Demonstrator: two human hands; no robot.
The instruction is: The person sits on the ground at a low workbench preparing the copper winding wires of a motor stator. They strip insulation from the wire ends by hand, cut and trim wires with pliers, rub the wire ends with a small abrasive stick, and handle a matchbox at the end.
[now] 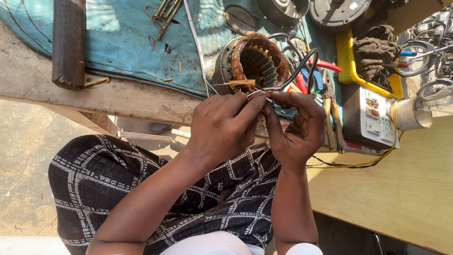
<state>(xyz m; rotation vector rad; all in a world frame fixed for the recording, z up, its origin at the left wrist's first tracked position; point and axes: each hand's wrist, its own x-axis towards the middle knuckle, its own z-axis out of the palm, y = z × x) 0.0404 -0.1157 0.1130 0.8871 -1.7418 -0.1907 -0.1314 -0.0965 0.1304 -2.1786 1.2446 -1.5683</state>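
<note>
A round motor stator [257, 60] with copper windings lies on a blue mat at the bench edge. Black, red and white wires [288, 78] lead from it down to my hands. My left hand [224, 125] pinches the wire ends between thumb and fingers just below the stator. My right hand [297, 127] meets it fingertip to fingertip and grips the same wire ends. The very tips of the wires are hidden between my fingers.
Pliers and red-handled tools [328, 101] lie right of the stator. A switch-and-socket box [370, 118] with a bulb holder [413, 113] stands at the right. A dark cylinder [68, 42] rests on the wooden bench [56, 87]. Motor covers [283, 9] lie at the top. My knee in checked cloth [94, 179] is below.
</note>
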